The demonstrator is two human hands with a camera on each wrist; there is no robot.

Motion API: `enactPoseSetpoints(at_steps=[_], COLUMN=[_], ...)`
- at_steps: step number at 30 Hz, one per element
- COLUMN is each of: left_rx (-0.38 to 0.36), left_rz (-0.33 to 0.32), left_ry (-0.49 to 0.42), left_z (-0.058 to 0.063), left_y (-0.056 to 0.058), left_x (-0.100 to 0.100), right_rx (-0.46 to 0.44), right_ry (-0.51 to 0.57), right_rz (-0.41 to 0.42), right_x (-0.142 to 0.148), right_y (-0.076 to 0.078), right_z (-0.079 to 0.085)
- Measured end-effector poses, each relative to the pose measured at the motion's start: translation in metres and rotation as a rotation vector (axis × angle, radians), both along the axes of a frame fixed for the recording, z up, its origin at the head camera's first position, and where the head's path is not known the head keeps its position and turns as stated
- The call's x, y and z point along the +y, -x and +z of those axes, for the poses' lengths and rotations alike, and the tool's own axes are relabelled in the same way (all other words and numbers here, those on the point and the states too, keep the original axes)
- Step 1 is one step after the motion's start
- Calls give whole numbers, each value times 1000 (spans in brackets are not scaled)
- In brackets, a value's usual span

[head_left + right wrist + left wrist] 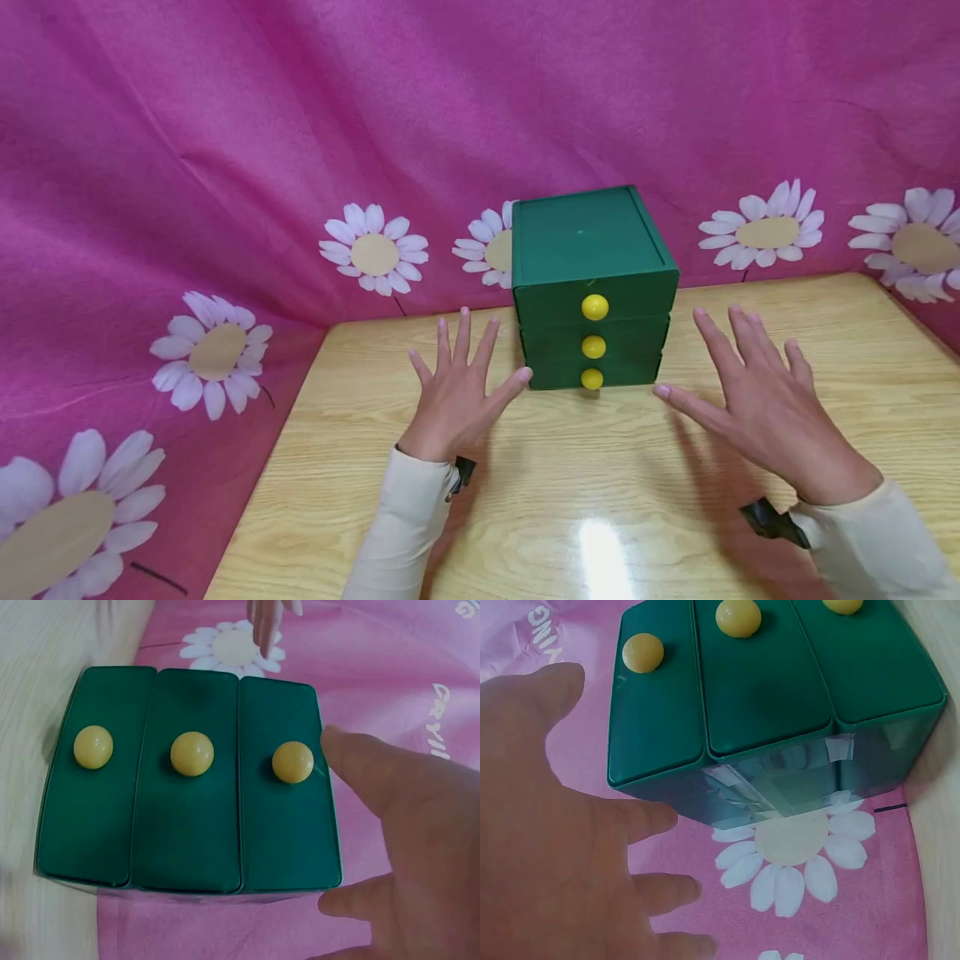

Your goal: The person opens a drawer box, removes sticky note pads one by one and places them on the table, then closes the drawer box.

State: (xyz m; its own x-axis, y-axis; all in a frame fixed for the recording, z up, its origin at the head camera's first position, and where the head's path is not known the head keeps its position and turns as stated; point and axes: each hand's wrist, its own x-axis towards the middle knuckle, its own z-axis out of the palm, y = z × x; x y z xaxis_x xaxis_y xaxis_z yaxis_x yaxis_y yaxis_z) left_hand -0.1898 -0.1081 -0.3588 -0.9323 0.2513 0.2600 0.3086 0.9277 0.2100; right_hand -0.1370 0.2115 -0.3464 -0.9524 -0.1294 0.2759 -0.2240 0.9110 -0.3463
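A small green chest of drawers stands on the wooden table, with three drawers stacked one above another. Each drawer front carries a round yellow knob, such as the top knob. All three drawers look pushed in. My left hand hovers in front and to the left of the chest, fingers spread, holding nothing. To the right, my right hand is spread the same way, also holding nothing. In the right wrist view, the chest's drawer fronts appear beside the right thumb. Clear tape shows on the chest's side.
The light wooden table extends around the chest. Behind it and along the left hangs a pink cloth printed with white daisies, close to the chest's back. A bright light reflection lies on the table's front part.
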Motion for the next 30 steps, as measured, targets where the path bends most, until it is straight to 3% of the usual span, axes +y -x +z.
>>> enactPoseSetpoints(at_steps=[8, 16, 26, 30], left_rx=[-17, -57, -85, -104], left_rz=[-13, -26, -117, -123], left_ry=[-75, -184, -392, -460], left_z=[9, 10, 10, 9], left_y=[10, 16, 29, 35], left_x=[-2, -1, 3, 3], right_rx=[54, 107, 153, 169], right_ry=[41, 75, 131, 144], right_rz=[23, 46, 63, 68], right_x=[-11, -23, -33, -38], right_y=[4, 7, 17, 21], right_z=[6, 8, 8, 9])
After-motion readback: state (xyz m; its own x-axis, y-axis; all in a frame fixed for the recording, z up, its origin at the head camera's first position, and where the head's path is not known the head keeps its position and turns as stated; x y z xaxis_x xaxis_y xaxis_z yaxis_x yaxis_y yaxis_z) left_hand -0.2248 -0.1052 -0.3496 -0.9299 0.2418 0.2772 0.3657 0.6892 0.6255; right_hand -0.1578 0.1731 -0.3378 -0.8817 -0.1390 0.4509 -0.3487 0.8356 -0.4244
